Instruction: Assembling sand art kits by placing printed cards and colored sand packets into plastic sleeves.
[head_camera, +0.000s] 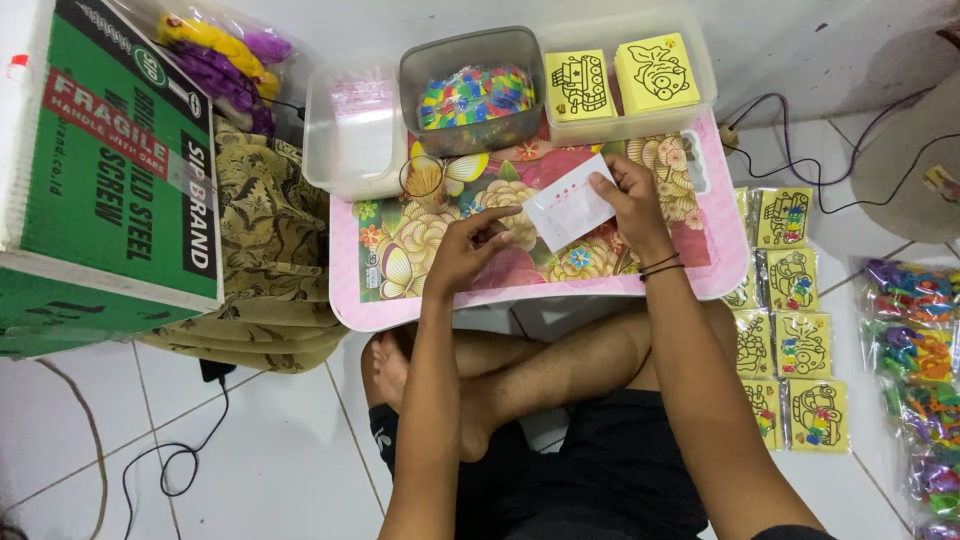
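On the pink lap table (700, 270), whose glossy top is printed with large cream and yellow flowers, both hands work at a small clear plastic bag (568, 208). From the head camera, the bag is a thin, flat rectangle that looks whitish, with faint red marks near its middle. It is held just above the tabletop, its long axis running from lower left to upper right, and the upper right corner points toward the yellow cards. The right hand (628, 198) pinches that upper right corner between thumb and fingers, with two thin dark bands around its wrist. The left hand (462, 250) lies on the table with its fingers stretched toward the bag's lower left edge; the fingertips are at that edge, though I cannot tell whether they pinch it or only touch it.

Behind the table stand three plastic tubs in a row. The empty clear tub (350, 135) sits at the left, the grey translucent tub (470, 90) holds a heap of small bright plastic pieces, and the wide clear tub (700, 80) holds two stacks of square yellow cards (618, 78) with black line drawings. More yellow cards in clear sleeves (790, 330) lie in columns on the white tiled floor at the right. A green corrugated cardboard box (110, 170) stands at the left, beside a patterned brown cloth (270, 260).
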